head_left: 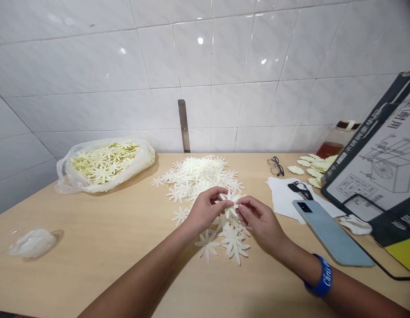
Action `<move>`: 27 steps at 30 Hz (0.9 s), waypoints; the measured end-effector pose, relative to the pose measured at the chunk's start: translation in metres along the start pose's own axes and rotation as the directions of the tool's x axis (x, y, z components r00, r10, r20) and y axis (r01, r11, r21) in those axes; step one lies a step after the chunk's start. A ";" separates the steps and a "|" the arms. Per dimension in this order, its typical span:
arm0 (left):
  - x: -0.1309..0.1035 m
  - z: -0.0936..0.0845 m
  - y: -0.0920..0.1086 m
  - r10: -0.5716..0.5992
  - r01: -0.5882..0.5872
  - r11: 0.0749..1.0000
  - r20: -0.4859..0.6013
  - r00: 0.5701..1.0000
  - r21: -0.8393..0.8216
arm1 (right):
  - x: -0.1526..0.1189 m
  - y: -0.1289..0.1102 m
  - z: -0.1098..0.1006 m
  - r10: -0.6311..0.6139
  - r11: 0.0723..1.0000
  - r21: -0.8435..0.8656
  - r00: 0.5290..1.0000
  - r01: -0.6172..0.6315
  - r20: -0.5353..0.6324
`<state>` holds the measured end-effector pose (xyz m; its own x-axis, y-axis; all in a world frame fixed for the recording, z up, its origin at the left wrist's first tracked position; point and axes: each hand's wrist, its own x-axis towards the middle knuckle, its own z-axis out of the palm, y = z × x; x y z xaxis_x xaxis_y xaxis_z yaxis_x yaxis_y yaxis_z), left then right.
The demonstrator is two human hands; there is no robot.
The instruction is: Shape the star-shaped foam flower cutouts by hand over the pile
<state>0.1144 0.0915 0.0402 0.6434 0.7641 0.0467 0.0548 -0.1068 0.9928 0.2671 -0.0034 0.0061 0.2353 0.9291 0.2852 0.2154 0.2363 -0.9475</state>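
Between my two hands, above the table, is a white flower cutout [230, 207] with long narrow petals. My left hand [208, 207] pinches it from the left, thumb across its middle. On the other side, my right hand [260, 221] grips a petal between thumb and fingertips; a blue wristband [321, 276] circles that wrist. Just beyond my hands lies a heap of similar pale flower cutouts [200, 174]. More loose cutouts [234, 243] lie beneath and in front of my hands, some overlapping.
A clear plastic bag [147, 161] of yellowish cutouts stands back left, with a small white bundle [34, 243] nearer. To the right are glasses [275, 167], paper [279, 198], a phone [337, 238], leaf-shaped pieces [314, 165], a jar [334, 141] and a large leaning box [377, 163].
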 end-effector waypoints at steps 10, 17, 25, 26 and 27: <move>-0.002 0.006 -0.008 0.050 -0.050 0.994 0.009 0.999 0.098 | 0.004 0.001 0.001 0.120 0.983 0.134 0.990 -0.128 0.069; -0.005 0.009 -0.011 0.100 -0.095 0.982 -0.025 0.995 0.163 | 0.004 0.005 0.002 0.202 0.975 0.086 0.977 -0.207 0.067; 0.000 0.005 -0.010 0.120 -0.121 0.986 0.016 0.993 0.112 | 0.009 0.008 -0.002 0.102 0.984 0.140 0.991 -0.114 0.087; 0.000 0.004 -0.009 0.120 -0.120 0.988 0.006 0.993 0.101 | 0.009 0.008 -0.002 0.106 0.981 0.155 0.990 -0.119 0.090; 0.001 0.004 -0.009 0.117 -0.115 0.989 -0.011 0.993 0.087 | 0.009 0.008 -0.001 0.113 0.977 0.169 0.989 -0.127 0.093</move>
<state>0.1175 0.0908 0.0312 0.6371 0.7533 0.1633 0.0467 -0.2493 0.9673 0.2722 0.0069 0.0014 0.1686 0.9723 0.1618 0.0201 0.1607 -0.9868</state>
